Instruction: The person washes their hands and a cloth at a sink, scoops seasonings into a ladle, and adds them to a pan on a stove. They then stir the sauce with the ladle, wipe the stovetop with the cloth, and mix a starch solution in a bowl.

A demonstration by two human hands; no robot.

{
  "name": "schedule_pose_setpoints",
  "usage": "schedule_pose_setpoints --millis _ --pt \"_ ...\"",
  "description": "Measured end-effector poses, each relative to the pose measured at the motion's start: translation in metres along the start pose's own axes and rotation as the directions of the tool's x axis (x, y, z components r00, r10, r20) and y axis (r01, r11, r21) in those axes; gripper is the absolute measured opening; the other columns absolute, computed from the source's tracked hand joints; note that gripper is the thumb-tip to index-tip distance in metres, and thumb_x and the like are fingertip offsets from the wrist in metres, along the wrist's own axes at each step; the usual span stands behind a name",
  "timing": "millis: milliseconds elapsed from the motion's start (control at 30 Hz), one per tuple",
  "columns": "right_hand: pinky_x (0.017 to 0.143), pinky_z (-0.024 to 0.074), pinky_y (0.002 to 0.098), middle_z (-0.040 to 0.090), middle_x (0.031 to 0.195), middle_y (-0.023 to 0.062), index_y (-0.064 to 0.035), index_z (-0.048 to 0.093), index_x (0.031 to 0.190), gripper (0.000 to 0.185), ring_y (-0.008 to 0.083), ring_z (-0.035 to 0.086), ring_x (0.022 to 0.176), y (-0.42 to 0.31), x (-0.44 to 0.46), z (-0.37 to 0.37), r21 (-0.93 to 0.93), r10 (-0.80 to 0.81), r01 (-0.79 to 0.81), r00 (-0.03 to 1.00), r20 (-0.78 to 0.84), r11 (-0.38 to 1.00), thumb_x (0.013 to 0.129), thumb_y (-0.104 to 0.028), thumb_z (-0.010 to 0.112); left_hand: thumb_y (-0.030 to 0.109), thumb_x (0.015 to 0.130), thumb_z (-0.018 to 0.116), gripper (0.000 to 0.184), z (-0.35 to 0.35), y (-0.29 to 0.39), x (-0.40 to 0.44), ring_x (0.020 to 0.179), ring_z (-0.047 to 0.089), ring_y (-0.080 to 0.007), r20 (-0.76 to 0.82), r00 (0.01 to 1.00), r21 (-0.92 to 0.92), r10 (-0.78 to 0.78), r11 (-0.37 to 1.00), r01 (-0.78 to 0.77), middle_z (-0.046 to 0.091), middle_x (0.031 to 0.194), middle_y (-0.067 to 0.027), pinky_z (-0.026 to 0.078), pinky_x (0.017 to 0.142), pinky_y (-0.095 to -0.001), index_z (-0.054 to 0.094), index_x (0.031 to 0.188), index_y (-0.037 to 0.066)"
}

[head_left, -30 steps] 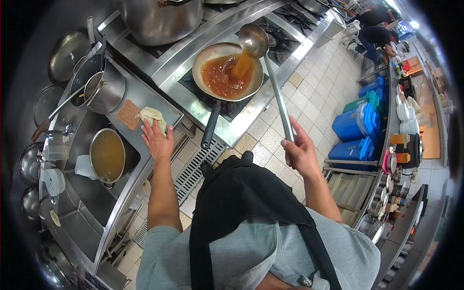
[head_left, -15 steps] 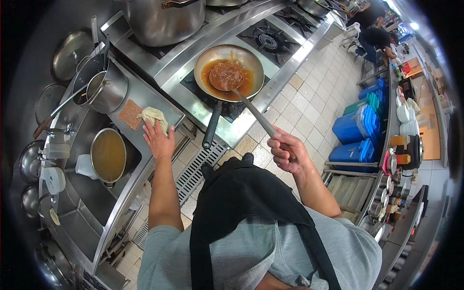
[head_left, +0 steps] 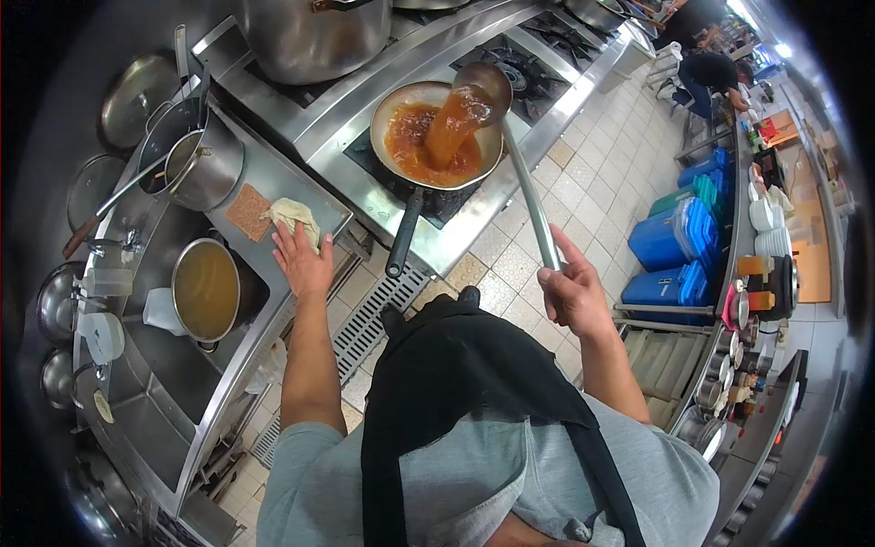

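Note:
My right hand is wrapped round the long handle of a metal ladle. The ladle's bowl is tipped above the right side of a frying pan, and brown-orange liquid streams from it into the pan. More of that liquid bubbles over the pan's bottom. The pan sits on a stove burner with its black handle pointing toward me. Fingers spread, my left hand lies flat at the counter's edge, its fingertips on a crumpled pale cloth. A brown square pad touches the cloth's left side.
A large stockpot stands behind the pan. At left, a pot of yellowish liquid sits in the sink, below a steel pot. Blue-lidded bins line the right side. Another person bends over a far counter.
My right hand has raised the ladle out of the pan, up and to the right, and tipped it so that liquid pours back. My left hand stays on the cloth.

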State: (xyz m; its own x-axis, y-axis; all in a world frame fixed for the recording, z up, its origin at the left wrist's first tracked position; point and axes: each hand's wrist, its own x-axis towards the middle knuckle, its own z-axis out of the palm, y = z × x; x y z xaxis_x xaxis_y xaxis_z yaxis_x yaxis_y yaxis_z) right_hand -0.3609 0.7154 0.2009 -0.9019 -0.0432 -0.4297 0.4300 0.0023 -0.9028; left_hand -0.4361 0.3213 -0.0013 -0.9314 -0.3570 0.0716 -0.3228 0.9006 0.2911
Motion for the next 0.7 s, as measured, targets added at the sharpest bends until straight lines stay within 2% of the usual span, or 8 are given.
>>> schedule_pose_setpoints --millis 133,300,367,400,467,500,567,700 --pt "0.035 0.0338 0.0230 0.048 0.063 0.0003 -0.0089 0.028 0.147 0.069 0.0082 0.046 0.041 0.010 0.008 0.009 -0.137 -0.084 0.072 0.993 -0.085 0.988 0.086 -0.007 0.061 0.047 0.088 0.055 0.068 0.003 -0.001 0.001 0.143 0.011 -0.0381 -0.006 1.000 -0.029 -0.010 1.000 0.009 0.014 0.155 -0.0185 0.010 0.116 -0.0496 0.035 0.141 0.010" --pt "0.035 0.0328 0.0232 0.048 0.063 0.0000 -0.0087 0.029 0.147 0.069 0.0084 0.046 0.041 0.023 0.019 0.016 -0.110 -0.041 0.033 0.997 -0.070 0.993 0.085 -0.006 0.061 0.048 0.088 0.055 0.059 -0.007 0.006 0.004 0.143 0.011 -0.0383 -0.009 0.997 -0.077 -0.080 0.994 0.079 0.020 0.153 -0.0159 0.009 0.115 -0.0517 0.045 0.134 0.013" --pt "0.034 0.0324 0.0233 0.049 0.063 0.0003 -0.0087 0.029 0.147 0.070 0.0086 0.046 0.041 0.022 0.022 0.019 -0.107 0.012 -0.019 0.998 -0.064 0.994 0.085 -0.006 0.061 0.042 0.084 0.062 0.048 -0.020 0.016 0.008 0.140 0.018 -0.0385 0.008 0.982 -0.067 -0.187 0.980 0.187 0.027 0.150 -0.0140 0.016 0.112 -0.0554 0.055 0.121 0.014" --pt "0.034 0.0321 0.0234 0.049 0.063 0.0004 -0.0084 0.029 0.147 0.070 0.0088 0.046 0.041 0.023 0.024 0.019 -0.086 0.044 -0.049 0.997 -0.057 0.995 0.085 -0.006 0.061 0.042 0.084 0.062 0.048 -0.020 0.015 0.012 0.140 0.018 -0.0385 0.007 0.981 -0.066 -0.192 0.979 0.192 0.027 0.150 -0.0140 0.016 0.112 -0.0554 0.055 0.121 0.014" --pt "0.034 0.0318 0.0235 0.050 0.063 0.0005 -0.0081 0.029 0.147 0.070 0.0089 0.046 0.041 0.024 0.028 0.019 -0.067 0.077 -0.080 0.996 -0.045 0.995 0.085 -0.006 0.061 0.030 0.078 0.069 0.037 -0.020 0.012 0.022 0.132 0.032 -0.0382 0.025 0.979 -0.098 -0.204 0.974 0.205 0.038 0.143 -0.0132 0.028 0.106 -0.0514 0.060 0.110 0.012" --pt "0.034 0.0319 0.0234 0.051 0.064 0.0010 -0.0074 0.029 0.146 0.070 0.0092 0.047 0.041 0.025 0.029 0.019 -0.087 0.095 -0.098 0.995 -0.033 0.991 0.085 -0.006 0.061 0.030 0.078 0.069 0.037 -0.011 0.005 0.029 0.132 0.032 -0.0382 0.025 0.978 -0.097 -0.207 0.973 0.208 0.038 0.143 -0.0132 0.028 0.106 -0.0514 0.060 0.110 0.012" --pt "0.034 0.0319 0.0233 0.053 0.064 0.0015 -0.0067 0.029 0.146 0.070 0.0094 0.047 0.041 0.025 0.032 0.018 -0.107 0.110 -0.111 0.994 -0.020 0.988 0.085 -0.006 0.061 0.017 0.074 0.069 0.032 0.010 -0.014 0.046 0.117 0.047 -0.0363 -0.115 0.984 -0.224 -0.140 0.968 0.111 0.051 0.128 -0.0147 0.038 0.098 -0.0453 0.062 0.104 0.009" --pt "0.035 0.0333 0.0230 0.059 0.072 0.0041 -0.0052 0.029 0.146 0.069 0.0102 0.051 0.045 0.024 0.035 0.017 -0.078 0.144 -0.145 0.989 -0.011 0.986 0.085 -0.007 0.061 0.012 0.074 0.066 0.028 -0.020 0.012 0.068 0.108 0.054 -0.0362 -0.053 0.983 -0.423 -0.174 0.896 0.136 0.057 0.116 -0.0184 0.042 0.095 -0.0392 0.063 0.101 0.007"
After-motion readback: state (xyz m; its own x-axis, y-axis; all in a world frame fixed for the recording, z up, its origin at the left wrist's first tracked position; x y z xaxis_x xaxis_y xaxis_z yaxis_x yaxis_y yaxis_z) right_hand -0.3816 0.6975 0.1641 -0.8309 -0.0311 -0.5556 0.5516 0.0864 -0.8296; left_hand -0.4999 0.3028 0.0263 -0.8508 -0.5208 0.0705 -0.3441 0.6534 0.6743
